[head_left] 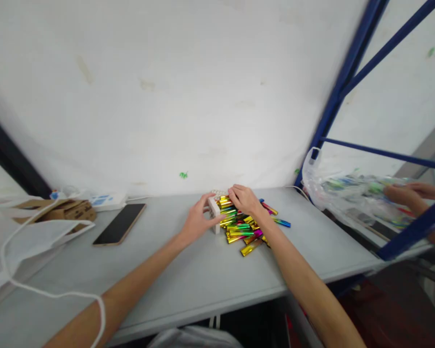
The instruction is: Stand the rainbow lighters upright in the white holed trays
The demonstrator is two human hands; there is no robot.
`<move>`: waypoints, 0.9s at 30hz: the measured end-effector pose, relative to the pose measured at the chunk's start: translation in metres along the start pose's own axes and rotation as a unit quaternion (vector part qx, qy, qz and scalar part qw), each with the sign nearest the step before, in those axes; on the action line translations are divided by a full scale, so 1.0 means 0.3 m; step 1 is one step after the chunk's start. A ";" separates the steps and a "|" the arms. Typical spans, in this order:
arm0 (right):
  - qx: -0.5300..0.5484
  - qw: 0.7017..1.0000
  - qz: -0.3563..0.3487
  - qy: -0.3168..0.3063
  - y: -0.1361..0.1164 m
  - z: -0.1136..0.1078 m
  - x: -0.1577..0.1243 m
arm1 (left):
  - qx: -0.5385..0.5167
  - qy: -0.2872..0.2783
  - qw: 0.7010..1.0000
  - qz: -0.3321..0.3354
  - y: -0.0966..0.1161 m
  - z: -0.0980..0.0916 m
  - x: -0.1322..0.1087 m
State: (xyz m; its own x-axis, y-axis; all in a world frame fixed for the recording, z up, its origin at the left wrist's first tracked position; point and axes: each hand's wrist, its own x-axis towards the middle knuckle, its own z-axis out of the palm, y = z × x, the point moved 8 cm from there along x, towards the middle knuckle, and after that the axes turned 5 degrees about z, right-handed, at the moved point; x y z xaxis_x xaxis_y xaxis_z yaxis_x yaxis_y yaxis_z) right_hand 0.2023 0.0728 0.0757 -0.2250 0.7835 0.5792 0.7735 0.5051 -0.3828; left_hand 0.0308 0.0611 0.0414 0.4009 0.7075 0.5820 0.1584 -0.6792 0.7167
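A small white block-like piece (216,226) stands upright on the grey table at the left end of a pile of shiny foil tubes (237,233). My left hand (199,217) is closed around it, with the thumb on the near side and the fingers on the far side. The tubes are mostly gold, with green, blue, red and magenta ones among them. Over the far part of the pile, my right hand (244,199) has its fingers bent down and pressed together. What lies under those fingertips is hidden.
A dark phone (120,224) lies on the table (159,280) to the left, near a white power strip (108,201) and brown cardboard (70,211). A white cable crosses the left foreground. Beyond a blue frame (335,94) on the right, another person's hand (406,193) touches a clear plastic bag (348,193).
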 end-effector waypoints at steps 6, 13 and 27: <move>-0.061 0.998 0.017 0.020 0.052 -0.007 -0.022 | -0.007 -0.001 1.000 -0.004 0.003 0.000 -0.002; -0.086 0.992 0.089 0.028 0.171 -0.063 -0.076 | -0.009 -0.006 1.000 -0.006 -0.006 0.001 -0.003; -0.123 0.987 0.072 -0.076 0.155 -0.010 -0.120 | -0.009 0.002 1.000 -0.001 -0.010 0.003 -0.008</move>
State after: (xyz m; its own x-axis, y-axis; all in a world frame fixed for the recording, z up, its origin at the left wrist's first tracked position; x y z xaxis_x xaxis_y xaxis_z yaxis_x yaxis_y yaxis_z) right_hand 0.2482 0.0670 0.0393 -0.1729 0.8954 0.4102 0.9206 0.2950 -0.2560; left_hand 0.0301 0.0615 0.0375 0.3977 0.7096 0.5816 0.1436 -0.6742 0.7245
